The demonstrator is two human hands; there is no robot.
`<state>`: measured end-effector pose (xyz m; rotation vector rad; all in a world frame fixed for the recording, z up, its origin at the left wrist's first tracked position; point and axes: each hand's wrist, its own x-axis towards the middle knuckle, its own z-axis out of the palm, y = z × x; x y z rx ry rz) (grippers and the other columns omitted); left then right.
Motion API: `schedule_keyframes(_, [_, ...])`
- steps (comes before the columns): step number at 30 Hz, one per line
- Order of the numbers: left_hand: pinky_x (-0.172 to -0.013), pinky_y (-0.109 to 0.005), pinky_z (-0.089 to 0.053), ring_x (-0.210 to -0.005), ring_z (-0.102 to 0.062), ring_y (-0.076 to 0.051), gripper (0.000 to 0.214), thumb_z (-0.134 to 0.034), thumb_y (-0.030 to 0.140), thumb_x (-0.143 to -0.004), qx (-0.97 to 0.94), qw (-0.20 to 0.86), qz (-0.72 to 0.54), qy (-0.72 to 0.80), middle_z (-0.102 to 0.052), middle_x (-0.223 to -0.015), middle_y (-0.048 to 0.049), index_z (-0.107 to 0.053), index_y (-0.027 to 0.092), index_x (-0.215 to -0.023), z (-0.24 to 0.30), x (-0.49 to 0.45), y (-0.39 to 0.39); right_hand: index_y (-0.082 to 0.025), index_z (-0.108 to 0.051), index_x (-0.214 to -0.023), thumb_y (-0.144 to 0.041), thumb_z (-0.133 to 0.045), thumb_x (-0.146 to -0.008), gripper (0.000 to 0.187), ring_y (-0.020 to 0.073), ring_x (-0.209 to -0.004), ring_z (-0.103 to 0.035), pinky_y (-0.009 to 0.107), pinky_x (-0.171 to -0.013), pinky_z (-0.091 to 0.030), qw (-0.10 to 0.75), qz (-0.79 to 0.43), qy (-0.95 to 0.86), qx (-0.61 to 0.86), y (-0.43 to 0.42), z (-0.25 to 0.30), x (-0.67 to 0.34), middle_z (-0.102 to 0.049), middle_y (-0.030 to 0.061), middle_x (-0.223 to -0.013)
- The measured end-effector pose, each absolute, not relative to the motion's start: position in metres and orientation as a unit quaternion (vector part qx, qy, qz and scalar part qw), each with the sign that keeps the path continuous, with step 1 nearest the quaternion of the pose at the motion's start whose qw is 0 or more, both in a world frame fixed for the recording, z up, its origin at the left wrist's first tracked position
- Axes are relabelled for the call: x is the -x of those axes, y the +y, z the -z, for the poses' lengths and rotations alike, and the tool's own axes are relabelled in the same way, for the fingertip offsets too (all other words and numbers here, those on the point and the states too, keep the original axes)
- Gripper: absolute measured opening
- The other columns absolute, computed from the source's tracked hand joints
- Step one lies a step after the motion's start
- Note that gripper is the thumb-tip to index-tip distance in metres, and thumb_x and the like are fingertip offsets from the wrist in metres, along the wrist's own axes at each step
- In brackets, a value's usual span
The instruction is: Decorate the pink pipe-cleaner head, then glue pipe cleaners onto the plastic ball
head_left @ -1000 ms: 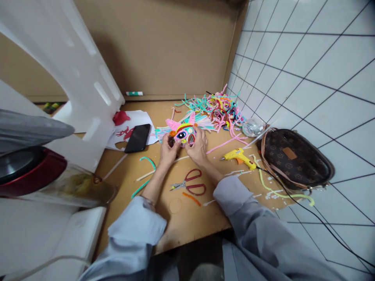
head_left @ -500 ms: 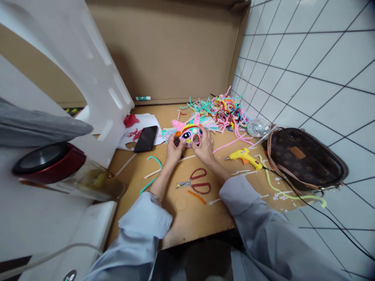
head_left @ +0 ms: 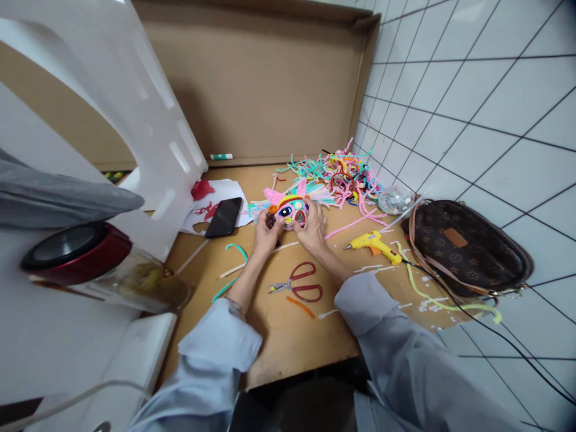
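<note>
Between my two hands is a colourful pipe-cleaner animal head (head_left: 287,210), with pink ears, a yellow band and a large eye. My left hand (head_left: 266,233) grips its left side near an orange ball, thumb at the lower edge. On the right side, the fingers of my right hand (head_left: 313,227) curl round it, the thumb against the front. Behind it lies a bundle of pale pipe cleaners (head_left: 320,195). Red-handled scissors (head_left: 299,283) rest on the table below my hands, beside a short orange pipe-cleaner piece (head_left: 300,307).
A yellow glue gun (head_left: 375,245) lies to the right, its black cord running past a brown handbag (head_left: 468,246). Tangled pipe cleaners (head_left: 344,171) heap at the back. A phone (head_left: 224,217) lies on paper at left, near a glass jug (head_left: 135,279). A tiled wall (head_left: 450,108) bounds the right.
The view has shifted very slightly. Both hands keep their hold on the animal head, which stays in nearly the same place.
</note>
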<state>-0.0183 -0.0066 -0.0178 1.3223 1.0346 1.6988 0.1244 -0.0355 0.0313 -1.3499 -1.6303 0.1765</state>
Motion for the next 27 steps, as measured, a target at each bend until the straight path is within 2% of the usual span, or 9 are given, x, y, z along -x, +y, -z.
schedule_keyframes(9, [-0.089,-0.036,-0.056,-0.097,-0.070,-0.021,0.055,-0.083,0.050,-0.066,-0.509,0.369,-0.670,0.395,-0.071,-0.106,-0.0073,-0.063,0.020,-0.107,0.0114,0.0197,-0.0100,-0.015,-0.046,-0.133,-0.019,-0.064,-0.073,0.063,0.0319,-0.128,-0.052,0.046,-0.105,-0.044,0.480,-0.078,-0.666,0.565,-0.0376,-0.0335,-0.1230,-0.055,0.0173,-0.133])
schedule_keyframes(18, [-0.090,-0.036,-0.056,-0.095,-0.069,-0.020,0.053,-0.084,0.048,-0.064,-0.502,0.369,-0.675,0.394,-0.072,-0.103,-0.0065,-0.064,0.019,-0.105,0.0105,0.0186,-0.0112,-0.017,-0.047,-0.131,-0.018,-0.063,-0.072,0.061,0.0306,-0.125,-0.052,0.046,-0.107,-0.044,0.507,-0.060,-0.669,0.540,-0.0378,-0.0300,-0.1236,-0.056,0.0155,-0.130])
schedule_keyframes(22, [-0.088,-0.035,-0.057,-0.092,-0.070,-0.020,0.056,-0.084,0.050,-0.063,-0.494,0.383,-0.676,0.390,-0.072,-0.102,-0.0062,-0.064,0.019,-0.105,0.0114,0.0204,-0.0098,-0.014,-0.047,-0.131,-0.016,-0.066,-0.070,0.064,0.0308,-0.125,-0.052,0.046,-0.109,-0.044,0.512,-0.067,-0.677,0.524,-0.0390,-0.0296,-0.1241,-0.056,0.0169,-0.130])
schedule_keyframes(27, [-0.087,-0.034,-0.057,-0.091,-0.070,-0.019,0.056,-0.084,0.054,-0.063,-0.496,0.395,-0.678,0.373,-0.073,-0.104,-0.0064,-0.066,0.020,-0.105,0.0103,0.0242,-0.0092,-0.017,-0.048,-0.132,-0.016,-0.066,-0.068,0.067,0.0311,-0.129,-0.050,0.048,-0.112,-0.042,0.511,-0.079,-0.693,0.502,-0.0395,-0.0288,-0.1256,-0.055,0.0157,-0.134])
